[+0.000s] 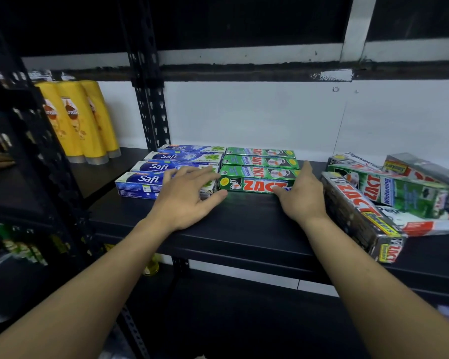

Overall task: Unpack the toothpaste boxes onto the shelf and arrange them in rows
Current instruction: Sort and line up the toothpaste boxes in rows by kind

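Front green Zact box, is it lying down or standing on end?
Lying down: the front green Zact box runs lengthwise along the shelf, logo reading left to right.

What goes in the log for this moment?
left grip: open, on front blue box | right grip: open, against front green box | loose boxes: piled right
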`<state>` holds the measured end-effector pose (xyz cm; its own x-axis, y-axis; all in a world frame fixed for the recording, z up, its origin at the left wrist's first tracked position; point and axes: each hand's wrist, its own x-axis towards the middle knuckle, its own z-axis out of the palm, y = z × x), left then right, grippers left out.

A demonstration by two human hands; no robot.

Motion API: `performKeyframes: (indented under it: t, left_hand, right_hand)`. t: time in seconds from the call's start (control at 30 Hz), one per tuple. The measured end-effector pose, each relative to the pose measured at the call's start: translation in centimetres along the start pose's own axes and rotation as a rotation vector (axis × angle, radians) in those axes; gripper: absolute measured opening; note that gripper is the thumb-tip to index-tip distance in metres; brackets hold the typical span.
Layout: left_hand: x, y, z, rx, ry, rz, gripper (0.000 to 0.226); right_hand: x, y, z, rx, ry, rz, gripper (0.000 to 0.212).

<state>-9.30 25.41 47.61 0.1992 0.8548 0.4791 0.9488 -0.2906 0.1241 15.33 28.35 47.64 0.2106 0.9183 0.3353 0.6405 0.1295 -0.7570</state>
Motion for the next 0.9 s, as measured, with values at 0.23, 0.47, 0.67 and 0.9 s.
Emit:
performKeyframes:
  t: [0.23,0.47,0.67,0.9]
  left_hand:
    - [-0.05,0.09,-0.09,0.012,-0.004,-0.009,0.072]
    - [-0.18,0.28,-0.18,-0.002,0.008,-0.037,0.070]
    - [-0.26,0.58,-0.44,0.026,0.000,-0.059,0.068]
    - [-0.23,0.72,-0.54,0.040,-0.007,-0.065,0.068]
  right_hand:
    - [-0.40,-0.21,-0.49,0.016,0.004,-0.023,0.073]
    - [-0.37,-0.04,-0.55,-0.002,0.004,-0.046,0.070]
    - [0.11,0.42,-0.07,-0.047,-0.021,-0.077,0.068]
    - [0.39,0.63,0.08,-0.079,-0.032,-0.078,0.071]
